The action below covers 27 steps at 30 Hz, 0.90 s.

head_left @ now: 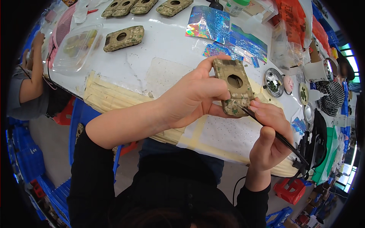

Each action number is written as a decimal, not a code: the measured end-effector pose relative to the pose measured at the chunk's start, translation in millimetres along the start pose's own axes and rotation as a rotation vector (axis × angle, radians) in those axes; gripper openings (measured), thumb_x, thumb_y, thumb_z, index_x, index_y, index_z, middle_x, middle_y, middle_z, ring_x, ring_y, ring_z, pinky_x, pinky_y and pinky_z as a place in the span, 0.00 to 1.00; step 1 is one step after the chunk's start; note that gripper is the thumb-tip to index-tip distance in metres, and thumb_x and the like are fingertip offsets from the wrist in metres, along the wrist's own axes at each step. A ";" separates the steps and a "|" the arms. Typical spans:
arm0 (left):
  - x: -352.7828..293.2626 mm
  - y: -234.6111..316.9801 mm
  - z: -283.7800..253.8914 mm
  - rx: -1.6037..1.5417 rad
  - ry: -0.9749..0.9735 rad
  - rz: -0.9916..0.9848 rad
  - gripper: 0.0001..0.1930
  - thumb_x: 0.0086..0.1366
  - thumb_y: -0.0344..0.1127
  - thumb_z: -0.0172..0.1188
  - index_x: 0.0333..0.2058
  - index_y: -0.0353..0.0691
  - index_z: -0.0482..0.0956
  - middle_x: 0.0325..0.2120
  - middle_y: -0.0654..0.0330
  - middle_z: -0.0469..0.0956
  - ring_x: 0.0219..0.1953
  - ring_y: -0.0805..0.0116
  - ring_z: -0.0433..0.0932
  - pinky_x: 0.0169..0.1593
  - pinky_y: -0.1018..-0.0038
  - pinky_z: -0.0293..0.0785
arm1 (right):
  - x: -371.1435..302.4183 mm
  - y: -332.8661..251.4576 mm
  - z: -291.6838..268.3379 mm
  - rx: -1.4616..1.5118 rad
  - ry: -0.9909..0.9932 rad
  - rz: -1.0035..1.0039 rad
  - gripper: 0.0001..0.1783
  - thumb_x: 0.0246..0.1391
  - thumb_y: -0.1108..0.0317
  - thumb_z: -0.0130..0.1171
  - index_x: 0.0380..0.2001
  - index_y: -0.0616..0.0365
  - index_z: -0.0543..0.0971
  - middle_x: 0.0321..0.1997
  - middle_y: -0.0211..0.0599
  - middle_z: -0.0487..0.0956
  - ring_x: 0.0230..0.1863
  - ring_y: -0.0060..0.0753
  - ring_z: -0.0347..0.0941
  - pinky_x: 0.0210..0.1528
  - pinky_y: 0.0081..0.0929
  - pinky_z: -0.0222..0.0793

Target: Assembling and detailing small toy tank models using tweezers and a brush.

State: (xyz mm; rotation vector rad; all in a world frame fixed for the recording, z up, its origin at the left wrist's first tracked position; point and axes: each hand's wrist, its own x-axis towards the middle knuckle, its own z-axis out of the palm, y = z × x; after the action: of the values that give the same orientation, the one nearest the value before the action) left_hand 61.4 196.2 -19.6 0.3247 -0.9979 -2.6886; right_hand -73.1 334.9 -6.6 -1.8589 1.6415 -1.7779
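My left hand (203,89) is closed around a camouflage-patterned model tank hull (240,93), holding it up above the front of the table. A round hole opens in the middle of its top face. In my right hand (272,136) is a pair of black tweezers (279,137), gripped between thumb and fingers. The tweezer tips meet the hull's near end; whether they pinch a small part is too fine to tell. Another camouflage hull (133,41) lies on the table to the left, and several more sit at the far edge.
Shiny holographic sheets (209,24) lie beyond the hull. At right stand a round metal dish (273,85) with small dark bits and a white mug (315,72). A clear plastic box (78,45) is at left, near another person's arm (36,68). Yellowish tape (114,91) covers the table edge.
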 end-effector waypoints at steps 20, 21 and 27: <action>0.8 -1.3 -0.9 0.084 0.060 0.000 0.37 0.56 0.25 0.48 0.64 0.46 0.46 0.53 0.49 0.68 0.54 0.58 0.72 0.53 0.59 0.74 | 1.7 0.4 0.2 -0.153 -0.066 -0.084 0.10 0.48 0.69 0.64 0.33 0.64 0.80 0.32 0.39 0.82 0.37 0.41 0.79 0.44 0.32 0.72; 0.8 -1.3 -0.9 0.086 0.060 -0.001 0.37 0.56 0.25 0.48 0.64 0.46 0.46 0.53 0.49 0.68 0.54 0.58 0.72 0.53 0.59 0.74 | 2.1 -0.2 0.1 -0.163 -0.072 -0.086 0.10 0.48 0.69 0.65 0.33 0.63 0.80 0.32 0.39 0.82 0.37 0.42 0.79 0.44 0.32 0.72; 0.7 -0.5 0.9 0.075 0.048 0.004 0.37 0.56 0.25 0.48 0.64 0.45 0.46 0.53 0.49 0.68 0.54 0.58 0.72 0.53 0.59 0.74 | 2.9 -0.3 0.1 -0.194 -0.094 -0.096 0.11 0.46 0.70 0.66 0.33 0.63 0.80 0.32 0.39 0.82 0.38 0.42 0.79 0.43 0.32 0.72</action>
State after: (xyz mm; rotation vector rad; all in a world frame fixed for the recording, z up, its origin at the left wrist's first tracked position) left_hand 60.4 197.0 -19.3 0.3995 -1.0853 -2.6319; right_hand -73.7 333.0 -4.5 -2.1011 1.7741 -1.5864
